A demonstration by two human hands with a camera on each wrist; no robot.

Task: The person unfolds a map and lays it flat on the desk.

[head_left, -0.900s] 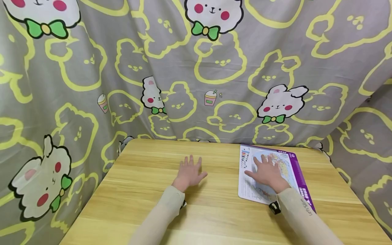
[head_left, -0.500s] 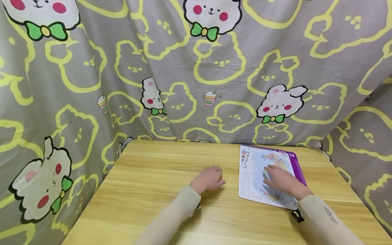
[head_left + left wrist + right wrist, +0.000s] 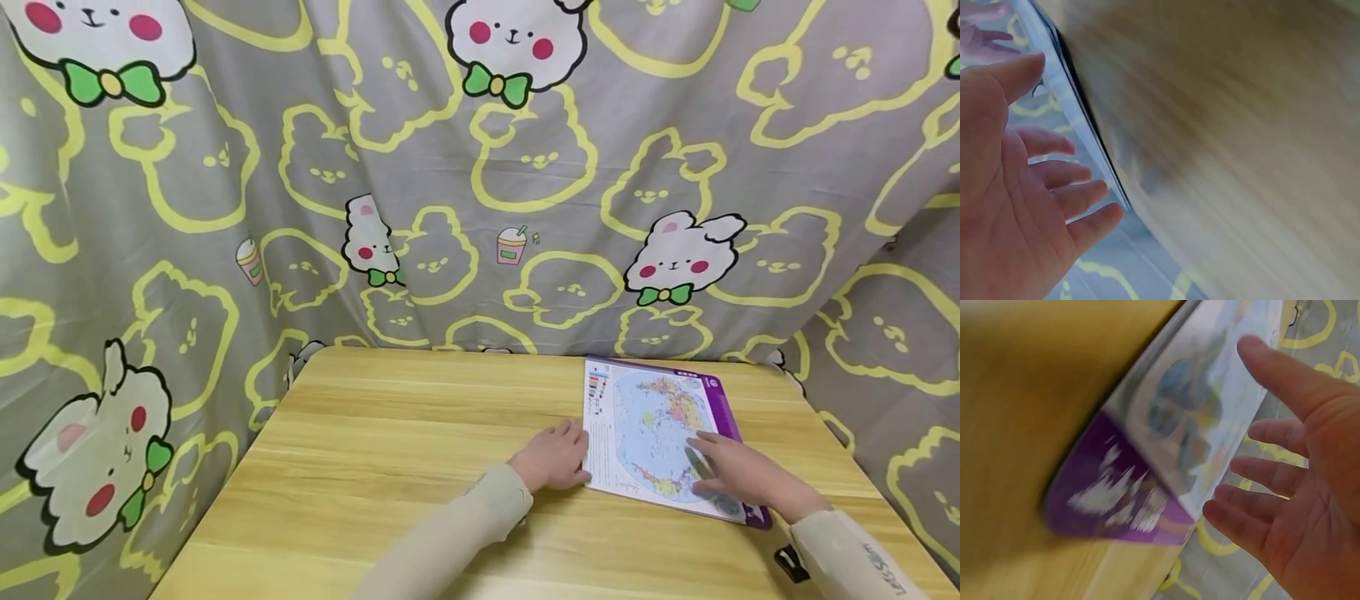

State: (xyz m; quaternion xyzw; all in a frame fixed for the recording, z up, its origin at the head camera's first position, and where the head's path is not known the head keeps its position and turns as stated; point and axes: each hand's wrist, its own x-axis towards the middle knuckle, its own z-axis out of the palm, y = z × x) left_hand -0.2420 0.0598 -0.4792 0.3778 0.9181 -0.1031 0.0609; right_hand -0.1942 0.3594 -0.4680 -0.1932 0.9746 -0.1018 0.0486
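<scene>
A flat world map board point(image 3: 660, 433) with a purple right border lies on the table. Its left edge has my left hand point(image 3: 553, 457) beside it, fingertips right at the rim. In the left wrist view the fingers point(image 3: 1094, 225) are loosely bent, with the board's thin side point(image 3: 1094, 134) near them. Over the lower right part of the map is my right hand point(image 3: 757, 479), its fingers pointing left across the purple border. The right wrist view has the thumb point(image 3: 1279, 369) apart from the bent fingers, near the board's purple corner point(image 3: 1116, 494).
The wooden table point(image 3: 375, 433) extends left and in front of the board. A grey curtain point(image 3: 450, 167) with yellow outlines and white cartoon animals hangs behind it and along both sides. A black wrist strap piece point(image 3: 791, 564) hangs under the right sleeve.
My left hand has moved right, from the bare table to the board's left edge. My right hand has slid right and nearer me, from the map's middle to its lower right. The board stays put.
</scene>
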